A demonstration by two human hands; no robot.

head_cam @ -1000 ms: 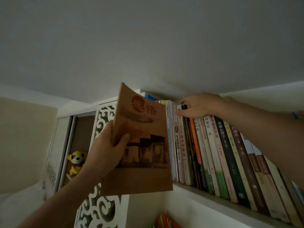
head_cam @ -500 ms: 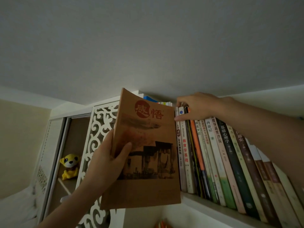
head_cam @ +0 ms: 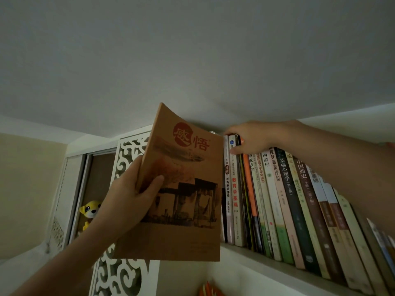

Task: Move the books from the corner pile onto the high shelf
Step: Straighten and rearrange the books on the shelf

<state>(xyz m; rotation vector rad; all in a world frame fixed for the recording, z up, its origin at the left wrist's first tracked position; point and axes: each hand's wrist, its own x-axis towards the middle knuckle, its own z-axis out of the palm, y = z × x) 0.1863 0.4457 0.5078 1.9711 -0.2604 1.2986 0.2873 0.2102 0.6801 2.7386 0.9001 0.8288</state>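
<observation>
My left hand (head_cam: pixel 130 195) grips a brown paperback (head_cam: pixel 188 210) with a red seal and red characters on its cover, thumb on the front and fingers behind. The book is held upright just left of the row of standing books (head_cam: pixel 284 199) on the high shelf (head_cam: pixel 256 256), covering the row's left end. My right hand (head_cam: pixel 248 138) rests on the tops of the leftmost spines, fingers curled over them and thumb pressed against a spine. The corner pile is out of view.
The ceiling sits close above the book tops. A white carved fretwork panel (head_cam: pixel 128 150) stands left of the shelf. Beyond it, an open cabinet holds a yellow plush toy (head_cam: pixel 90 211). Orange items (head_cam: pixel 208 290) peek out below the shelf.
The brown book has moved right and slightly up, nearer the row's left end. My right hand stays on the book tops.
</observation>
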